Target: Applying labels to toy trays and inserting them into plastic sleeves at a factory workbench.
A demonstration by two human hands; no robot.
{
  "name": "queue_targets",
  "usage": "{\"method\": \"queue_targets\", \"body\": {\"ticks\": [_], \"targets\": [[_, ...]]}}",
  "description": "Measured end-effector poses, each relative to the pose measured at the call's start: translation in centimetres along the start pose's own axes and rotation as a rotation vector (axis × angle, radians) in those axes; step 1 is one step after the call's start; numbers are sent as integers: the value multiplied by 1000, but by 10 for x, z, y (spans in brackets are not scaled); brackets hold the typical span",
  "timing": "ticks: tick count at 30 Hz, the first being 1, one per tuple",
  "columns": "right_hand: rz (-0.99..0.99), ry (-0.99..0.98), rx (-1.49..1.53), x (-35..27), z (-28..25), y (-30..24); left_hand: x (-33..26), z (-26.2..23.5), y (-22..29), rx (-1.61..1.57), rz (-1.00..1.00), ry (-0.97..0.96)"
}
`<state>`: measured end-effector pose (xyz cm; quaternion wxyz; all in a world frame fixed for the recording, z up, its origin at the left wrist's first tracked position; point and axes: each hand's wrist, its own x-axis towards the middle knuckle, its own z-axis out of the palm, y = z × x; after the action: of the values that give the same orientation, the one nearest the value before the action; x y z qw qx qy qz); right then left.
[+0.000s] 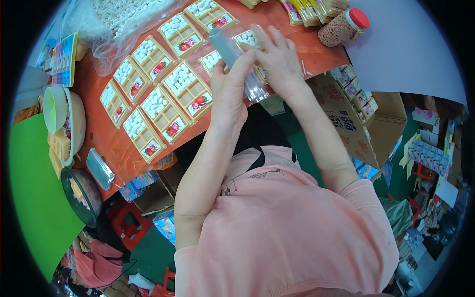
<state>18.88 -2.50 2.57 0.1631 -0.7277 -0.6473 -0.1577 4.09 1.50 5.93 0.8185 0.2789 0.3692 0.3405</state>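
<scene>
My left hand is closed around a stack of clear plastic lids, held slanting above the table's front edge. My right hand is beside the stack, its fingers stretched out and apart, and the thumb seems to touch the plastic. Under both hands, tan compartment trays are partly hidden. More of them stand in two slanted rows to the left, such as a tray nearest my left forearm. They hold white pieces in one part and a strawberry picture card in another.
A clear bag of white pieces lies at the back left. At the back right stand a red-lidded jar and stacked packets. Bowls and another lid stack are at left. An open cardboard box stands right of the table.
</scene>
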Motion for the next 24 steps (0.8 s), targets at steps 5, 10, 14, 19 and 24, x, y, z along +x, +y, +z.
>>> {"method": "queue_targets", "body": {"ticks": [5, 10, 14, 19, 24], "targets": [[-109, -178, 75, 3, 1, 13, -23, -5, 17, 23, 67, 32], [-98, -72, 21, -3, 1, 41, -38, -24, 29, -96, -25, -21], [-66, -74, 68, -2, -2, 51, -41, -32, 27, -218, -57, -136], [212, -91, 964, 5, -65, -15, -48, -37, 25, -220, 10, -132], [417, -818, 1594, 4, -93, -67, -55, -45, 20, -157, 83, -172]]}}
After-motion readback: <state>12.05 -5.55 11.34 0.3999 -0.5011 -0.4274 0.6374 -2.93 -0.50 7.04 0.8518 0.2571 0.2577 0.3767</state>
